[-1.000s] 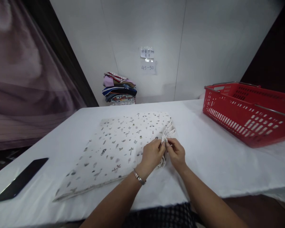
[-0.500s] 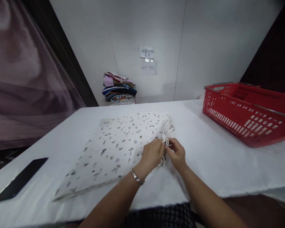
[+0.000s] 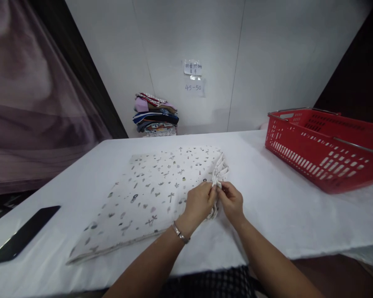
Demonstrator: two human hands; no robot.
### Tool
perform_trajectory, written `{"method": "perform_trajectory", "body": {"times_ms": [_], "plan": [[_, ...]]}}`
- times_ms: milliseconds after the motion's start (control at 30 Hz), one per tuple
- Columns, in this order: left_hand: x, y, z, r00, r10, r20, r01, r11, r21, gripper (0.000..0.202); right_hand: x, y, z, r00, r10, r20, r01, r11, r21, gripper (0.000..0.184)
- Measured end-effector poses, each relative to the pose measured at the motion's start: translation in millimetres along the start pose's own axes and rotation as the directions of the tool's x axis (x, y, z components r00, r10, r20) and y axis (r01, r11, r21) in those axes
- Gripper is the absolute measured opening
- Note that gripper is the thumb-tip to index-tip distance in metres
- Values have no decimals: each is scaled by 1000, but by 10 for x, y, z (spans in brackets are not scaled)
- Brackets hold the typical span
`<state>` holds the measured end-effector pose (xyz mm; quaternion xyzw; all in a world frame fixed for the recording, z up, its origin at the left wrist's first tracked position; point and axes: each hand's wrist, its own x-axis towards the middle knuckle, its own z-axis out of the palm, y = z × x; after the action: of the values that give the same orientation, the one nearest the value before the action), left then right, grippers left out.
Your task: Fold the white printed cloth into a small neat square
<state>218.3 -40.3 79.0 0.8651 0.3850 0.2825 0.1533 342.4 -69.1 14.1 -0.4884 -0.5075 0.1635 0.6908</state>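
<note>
- So the printed cloth [image 3: 155,194] lies flat over the middle-left of the table [image 3: 273,219], its far side just short of the table's far edge and its near left corner out toward the near edge.
- Left hand [image 3: 199,201]: fingers curled nearly closed, thumb and finger pinching the bunched right side of the cloth.
- Right hand [image 3: 231,201]: also closed to a pinch, tips right up against the left's, on the same bunch. Can't tell if there's anything small between the fingertips — they hide it.
- For this bit I'd let the left clamp the bunch and the right do the fiddly work. Let both go at once and the pleats [image 3: 220,167] would probably spring apart.
- Keep the pleats even on both sides of the pinch; the far ones fan out more visibly than the near ones, which the hands partly cover.
- Don't tug toward the table's right edge — I reckon the flat part would slide or wrinkle. Low wrists, small moves.
</note>
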Motion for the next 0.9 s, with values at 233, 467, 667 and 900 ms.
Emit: {"method": "perform_trajectory", "body": {"times_ms": [233, 467, 667, 900], "plan": [[14, -14, -22, 999, -9, 48, 6, 998, 68, 33, -12, -104, 4, 991, -86, 101, 95, 992, -84, 29], [33, -14, -104, 993, 13, 118, -6, 998, -62, 30, 3, -60, -6, 999, -18, 49, 22, 997, -70, 21], [115, -116, -123, 995, -76, 57, 77, 997, -21, 35, 25, -35, -8, 994, 98, -41, -95, 993, 63, 20], [91, -17, -70, 997, 4, 76, -8, 999, 47, 24, -5, 29, -1, 995, 95, -34, -91, 992, 87, 21]]}}
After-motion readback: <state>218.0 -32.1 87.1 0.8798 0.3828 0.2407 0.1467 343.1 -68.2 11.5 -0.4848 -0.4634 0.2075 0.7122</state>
